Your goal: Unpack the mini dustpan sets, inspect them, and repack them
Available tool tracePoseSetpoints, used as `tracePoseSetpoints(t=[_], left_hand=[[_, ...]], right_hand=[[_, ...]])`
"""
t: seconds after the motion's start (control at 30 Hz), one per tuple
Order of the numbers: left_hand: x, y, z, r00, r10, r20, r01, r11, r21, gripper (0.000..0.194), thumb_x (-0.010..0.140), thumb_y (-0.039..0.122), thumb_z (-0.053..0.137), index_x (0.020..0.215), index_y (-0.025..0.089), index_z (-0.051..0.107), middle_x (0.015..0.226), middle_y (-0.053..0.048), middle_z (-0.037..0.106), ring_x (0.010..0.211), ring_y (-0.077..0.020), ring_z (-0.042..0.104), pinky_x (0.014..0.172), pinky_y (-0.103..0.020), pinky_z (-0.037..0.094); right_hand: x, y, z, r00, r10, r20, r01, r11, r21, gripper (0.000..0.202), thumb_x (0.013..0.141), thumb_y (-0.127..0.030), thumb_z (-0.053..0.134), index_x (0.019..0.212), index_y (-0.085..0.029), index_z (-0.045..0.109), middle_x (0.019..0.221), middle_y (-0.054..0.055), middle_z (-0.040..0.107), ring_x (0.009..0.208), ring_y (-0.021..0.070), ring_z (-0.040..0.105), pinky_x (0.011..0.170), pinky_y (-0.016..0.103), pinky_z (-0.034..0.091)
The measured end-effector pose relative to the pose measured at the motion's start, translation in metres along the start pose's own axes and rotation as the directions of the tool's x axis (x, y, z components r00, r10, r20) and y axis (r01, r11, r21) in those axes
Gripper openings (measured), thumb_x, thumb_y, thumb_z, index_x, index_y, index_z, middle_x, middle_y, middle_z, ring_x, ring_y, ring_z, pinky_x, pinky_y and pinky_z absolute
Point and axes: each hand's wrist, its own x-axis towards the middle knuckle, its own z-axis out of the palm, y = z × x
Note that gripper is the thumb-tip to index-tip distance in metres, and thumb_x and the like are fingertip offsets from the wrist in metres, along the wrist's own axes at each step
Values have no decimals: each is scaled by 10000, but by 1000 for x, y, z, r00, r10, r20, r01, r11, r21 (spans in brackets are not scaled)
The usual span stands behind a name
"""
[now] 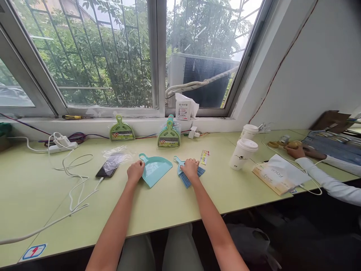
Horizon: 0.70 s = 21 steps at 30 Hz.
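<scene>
Lying on the pale green surface, a turquoise dustpan: just right of the left hand, which holds its left side near the handle and is the nearer of the two hands. Pan's handle points far-left; open edge slants near-right, towards the side where the brush is.

Small blue brush to the right of the pan, narrow gap between, not touching. Long axis runs much like the pan's: loop handle far-left, bristles near-right, tips turned away from the pan. Right hand grips it from above, fingers curled over the middle.

Smallest: a printed card, just beyond and right of the brush.

Hard to make out: right hand hides the brush's middle; left fingertips only partly visible. Bristles seem to meet the surface, though contact can't be confirmed from this height.
</scene>
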Motion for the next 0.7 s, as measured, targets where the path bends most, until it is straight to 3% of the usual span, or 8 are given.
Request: tracePoseSetpoints(t=[0.1,0.2,0.27,0.33,0.43,0.53,0.6,0.7], left_hand=[[-12,16,5,998,53,25,-54,998,27,353,900,391,333,931,203,630,988,-157,677,944,-313,621,722,-358,410],[-29,40,17,976,204,73,-202,979,-28,354,915,392,318,927,209,621,948,-133,684,898,-277,628,703,-327,397],[-39,54,24,919,378,113,-361,921,-144,405,936,430,273,862,216,609,830,-88,682,810,-234,627,687,-303,391],[-45,62,29,830,542,132,-491,822,-289,440,951,424,241,785,215,591,739,-48,660,740,-196,611,689,-285,395],[-45,62,28,744,661,92,-583,711,-395,348,940,360,314,804,212,598,739,-22,649,711,-170,591,704,-273,413],[-40,55,24,724,686,-78,-681,690,-246,203,876,313,483,997,209,607,879,-44,655,814,-193,587,766,-303,429],[-37,51,24,672,716,-188,-736,674,-66,281,836,249,547,1112,212,582,1079,-84,624,988,-232,558,853,-346,416],[-35,48,27,580,792,-190,-782,607,143,337,837,121,498,1149,225,569,1235,-92,556,1124,-244,500,914,-368,391]], right_hand=[[-3,-9,-3,998,-39,-49,46,989,137,209,795,-321,567,905,-170,662,1007,118,658,1007,253,539,849,362,296],[-8,-22,0,987,-159,-17,159,956,246,166,800,-334,578,882,-213,656,991,63,664,995,220,554,848,332,311],[-11,-28,3,975,-224,-9,219,941,257,145,794,-320,594,871,-215,656,982,52,668,1001,217,557,854,326,319],[-12,-30,5,967,-253,-19,249,936,250,137,790,-293,604,881,-206,657,991,52,669,1013,217,560,857,323,327],[-10,-25,4,960,-281,11,267,923,276,113,785,-276,619,859,-208,669,1001,41,673,1014,209,572,848,310,340],[-7,-20,2,949,-311,59,277,905,323,110,775,-314,645,807,-214,678,955,19,682,930,186,602,807,286,361],[-7,-20,2,945,-322,57,286,898,335,125,772,-331,655,794,-211,679,926,16,680,869,172,612,775,272,373],[-10,-25,6,939,-343,29,313,886,342,132,774,-334,661,804,-207,682,918,25,673,868,171,611,760,262,383]])
